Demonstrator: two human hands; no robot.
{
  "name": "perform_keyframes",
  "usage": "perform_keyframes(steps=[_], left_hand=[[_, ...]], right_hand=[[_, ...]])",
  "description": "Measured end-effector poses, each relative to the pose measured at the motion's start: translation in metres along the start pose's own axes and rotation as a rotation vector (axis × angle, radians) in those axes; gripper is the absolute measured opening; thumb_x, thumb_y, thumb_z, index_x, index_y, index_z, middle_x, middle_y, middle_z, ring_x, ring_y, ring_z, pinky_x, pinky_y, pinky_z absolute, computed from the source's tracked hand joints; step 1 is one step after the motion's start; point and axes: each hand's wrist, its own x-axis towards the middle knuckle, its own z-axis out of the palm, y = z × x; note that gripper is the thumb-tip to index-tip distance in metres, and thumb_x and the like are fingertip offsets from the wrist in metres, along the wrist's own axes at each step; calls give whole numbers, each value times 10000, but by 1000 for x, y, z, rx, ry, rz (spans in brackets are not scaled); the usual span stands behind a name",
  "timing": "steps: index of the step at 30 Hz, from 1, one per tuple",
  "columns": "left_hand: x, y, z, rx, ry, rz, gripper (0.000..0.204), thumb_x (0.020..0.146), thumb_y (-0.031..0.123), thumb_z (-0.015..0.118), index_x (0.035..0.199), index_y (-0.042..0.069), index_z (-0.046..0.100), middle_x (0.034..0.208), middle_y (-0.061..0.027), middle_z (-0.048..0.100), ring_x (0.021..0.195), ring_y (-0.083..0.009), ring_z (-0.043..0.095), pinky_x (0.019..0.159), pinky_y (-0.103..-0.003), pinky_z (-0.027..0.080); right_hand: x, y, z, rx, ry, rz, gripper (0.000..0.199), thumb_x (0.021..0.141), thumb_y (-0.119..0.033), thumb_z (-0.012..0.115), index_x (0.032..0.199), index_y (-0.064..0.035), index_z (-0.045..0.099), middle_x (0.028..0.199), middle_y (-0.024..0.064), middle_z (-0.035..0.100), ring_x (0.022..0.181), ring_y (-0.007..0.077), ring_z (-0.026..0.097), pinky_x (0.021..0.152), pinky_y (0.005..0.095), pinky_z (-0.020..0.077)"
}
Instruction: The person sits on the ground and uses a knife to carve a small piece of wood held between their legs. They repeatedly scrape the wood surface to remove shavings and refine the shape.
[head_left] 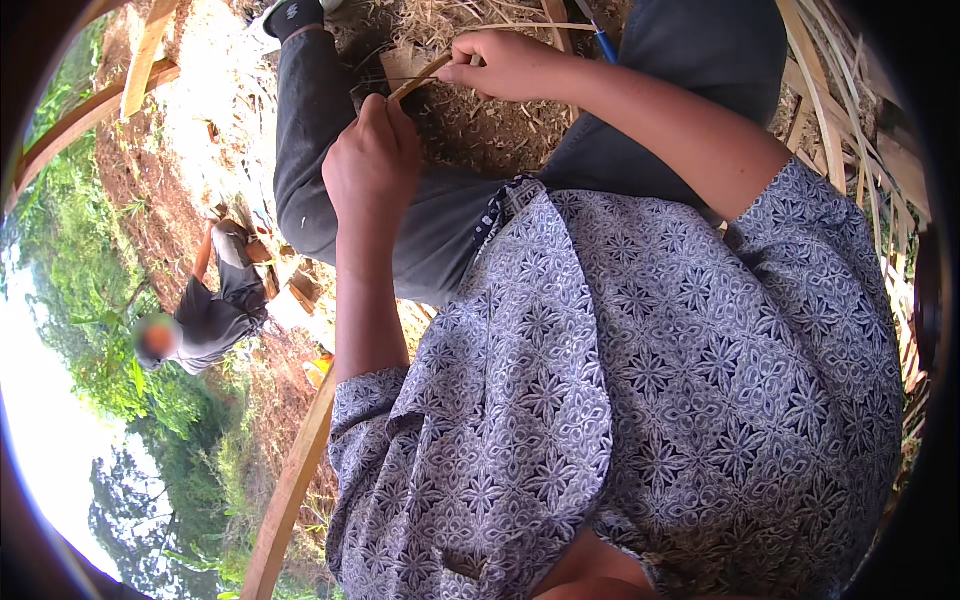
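Observation:
My left hand (375, 160) is closed in a fist over my grey-trousered knee (310, 150), gripping the near end of a thin pale bamboo strip (422, 75). The strip rises from the top of that fist toward the upper right. My right hand (505, 65) pinches the same strip a little farther along, fingers curled around it. Past the right hand a thin sliver (545, 26) runs on to the right. What else the left fist encloses is hidden. Below the hands lies ground covered with dry straw and shavings (480, 130).
Loose bamboo strips (830, 110) pile along the right. A blue stick-like item (605, 45) lies near my right thigh. Wooden beams (295, 480) edge the left side. Beyond them, lower down, another person (205, 320) in grey crouches on reddish soil among green plants.

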Motion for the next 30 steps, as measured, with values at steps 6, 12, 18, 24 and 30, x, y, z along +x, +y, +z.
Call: perform_keyframes(steps=[6,12,18,24,30], left_hand=[[0,4,-1,49,-18,75,279,1035,233,542,788,103,527,630,-144,643,552,-362,659,481,-475,506],[2,17,0,39,-49,152,281,1029,244,557,793,95,521,634,-120,640,533,-352,648,464,-460,490],[4,15,-5,13,-49,81,281,1027,244,562,793,96,516,638,-112,639,531,-349,642,457,-459,475],[-7,0,-7,27,-79,56,283,1032,236,557,789,99,512,641,-113,639,540,-346,644,465,-460,472],[-6,5,-2,32,-52,125,281,1024,235,571,782,105,508,635,-108,630,541,-334,648,466,-452,478]], right_hand=[[14,21,0,-209,46,-12,357,998,-447,651,910,-101,662,679,44,647,633,190,647,638,391,523],[51,73,14,-401,45,229,324,1012,-403,633,981,-85,689,707,78,664,635,195,659,623,406,533],[48,80,-2,-244,-27,395,362,1039,-403,592,1049,-50,667,643,69,627,483,179,595,481,371,497],[21,24,-5,-58,-19,118,374,1018,-441,622,938,-77,651,628,39,618,517,169,612,527,366,515],[21,23,-4,-296,12,-42,403,976,-456,670,801,-95,630,691,45,658,661,192,664,626,387,514]])
